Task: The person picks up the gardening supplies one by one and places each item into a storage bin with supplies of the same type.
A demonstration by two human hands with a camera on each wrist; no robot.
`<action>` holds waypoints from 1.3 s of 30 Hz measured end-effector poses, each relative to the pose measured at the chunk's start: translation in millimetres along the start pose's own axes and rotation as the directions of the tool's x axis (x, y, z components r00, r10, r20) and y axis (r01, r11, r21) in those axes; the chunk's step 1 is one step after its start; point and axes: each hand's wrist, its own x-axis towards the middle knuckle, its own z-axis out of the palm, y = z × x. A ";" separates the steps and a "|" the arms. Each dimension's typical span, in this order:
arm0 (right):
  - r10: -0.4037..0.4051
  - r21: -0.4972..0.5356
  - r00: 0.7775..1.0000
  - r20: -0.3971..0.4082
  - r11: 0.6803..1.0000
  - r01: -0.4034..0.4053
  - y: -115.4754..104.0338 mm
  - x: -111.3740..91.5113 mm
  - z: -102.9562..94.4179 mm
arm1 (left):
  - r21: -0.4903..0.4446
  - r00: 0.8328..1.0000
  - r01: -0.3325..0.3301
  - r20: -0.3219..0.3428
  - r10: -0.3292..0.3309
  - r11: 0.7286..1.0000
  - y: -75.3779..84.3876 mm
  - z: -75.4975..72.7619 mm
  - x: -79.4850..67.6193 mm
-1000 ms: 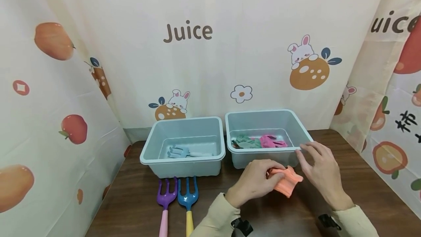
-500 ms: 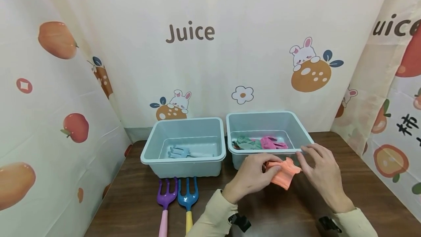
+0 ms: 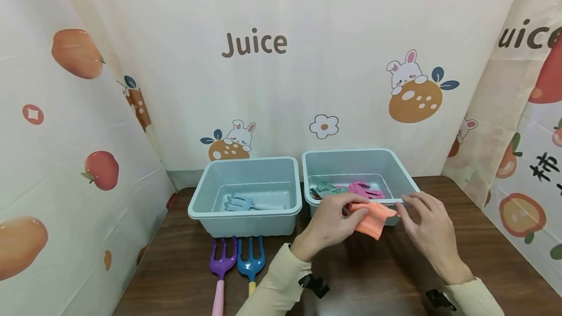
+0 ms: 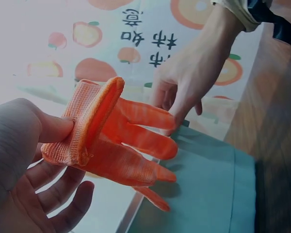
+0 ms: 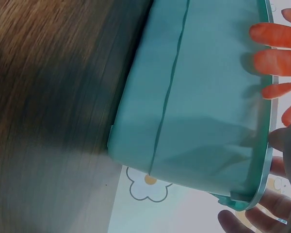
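Note:
An orange knit glove [image 3: 373, 219] dangles from my left hand [image 3: 327, 226], which pinches its cuff between thumb and fingers. In the left wrist view the glove's fingers [image 4: 148, 141] point toward the outer wall of the right light-blue bin [image 4: 203, 179]. My right hand [image 3: 432, 230] holds that bin's rim [image 3: 355, 152] near the front right corner, thumb on the near side. A green glove [image 3: 327, 189] and a pink glove [image 3: 364, 190] lie inside this bin, partly hidden by the front wall and my left hand.
Left of it stands a matching bin [image 3: 250, 226] with a small light-blue fork [image 3: 239, 203] inside. A purple toy fork [image 3: 223, 263] and a blue toy fork [image 3: 251, 263] lie on the wooden table [image 3: 175, 272]. A printed curtain [image 3: 281, 87] rises behind.
My left hand has moved up and left with the orange glove, from above the table to just before the right bin's front rim. My right hand stays at the bin's corner.

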 end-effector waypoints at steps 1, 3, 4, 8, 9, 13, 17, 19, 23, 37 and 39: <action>0.003 -0.001 1.000 0.003 1.000 -0.003 0.1 -0.1 -0.1 | -0.014 1.000 0.005 -0.004 -0.005 1.000 -0.1 -0.7 0.6; 0.008 -0.004 1.000 0.006 1.000 -0.008 -0.1 -0.4 -0.4 | -0.029 1.000 0.007 -0.012 -0.007 1.000 0.0 -2.0 1.8; 0.011 -0.003 1.000 0.007 1.000 -0.011 -0.1 -0.5 -0.6 | -0.030 1.000 0.006 -0.019 -0.006 1.000 -0.1 -2.5 2.4; 0.008 0.009 1.000 -0.003 1.000 -0.008 -0.2 -0.1 -0.1 | -0.080 0.998 -0.001 -0.056 -0.004 0.997 -0.3 -4.4 5.1; 0.003 0.012 1.000 -0.010 1.000 -0.003 -0.1 0.2 0.4 | -0.104 0.998 0.000 -0.066 -0.007 0.995 -0.3 -5.1 5.5; -0.017 0.027 0.999 -0.041 0.999 0.018 -0.8 1.4 2.0 | -0.168 0.994 0.012 -0.106 -0.030 0.986 -0.3 -7.3 6.3; -0.021 0.031 0.999 -0.048 0.999 0.022 -2.0 1.8 2.1 | -0.200 0.988 0.034 -0.140 -0.063 0.979 -0.7 -9.5 6.8; -0.014 0.028 0.999 -0.038 0.999 0.015 -2.3 1.7 1.8 | -0.200 0.985 0.041 -0.157 -0.073 0.979 -1.0 -10.8 7.7; 0.006 0.018 1.000 -0.021 1.000 -0.005 -2.6 1.2 1.0 | -0.182 0.976 0.063 -0.195 -0.099 0.981 -2.6 -12.7 11.1; 0.013 0.016 1.000 -0.024 1.000 -0.013 -4.2 -0.1 0.7 | -0.250 0.961 0.157 -0.183 -0.206 0.955 -13.8 -13.6 19.0; 0.012 0.016 1.000 -0.024 1.000 -0.012 -4.3 0.3 0.7 | -0.277 0.958 0.168 -0.180 -0.223 0.946 -16.3 -12.6 20.0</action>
